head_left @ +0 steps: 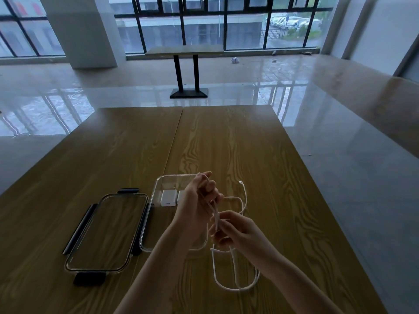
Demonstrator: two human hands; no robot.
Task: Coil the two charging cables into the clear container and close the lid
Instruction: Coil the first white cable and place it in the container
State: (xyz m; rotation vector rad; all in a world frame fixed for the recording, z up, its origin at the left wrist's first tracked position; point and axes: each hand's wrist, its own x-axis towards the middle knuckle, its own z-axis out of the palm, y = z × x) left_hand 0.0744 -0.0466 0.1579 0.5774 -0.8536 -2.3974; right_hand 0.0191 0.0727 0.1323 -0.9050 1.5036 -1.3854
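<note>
Head view: your left hand grips white cable strands, fingers curled above clear container. Your right hand pinches same cable just below; slack loops lie on table toward near edge. Lid left of container, off. White charger block inside container. No readable writing.

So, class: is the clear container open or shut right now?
Open. The clear container has no cover on it; its lid lies flat on the table to its left, with white chargers visible inside.
</note>
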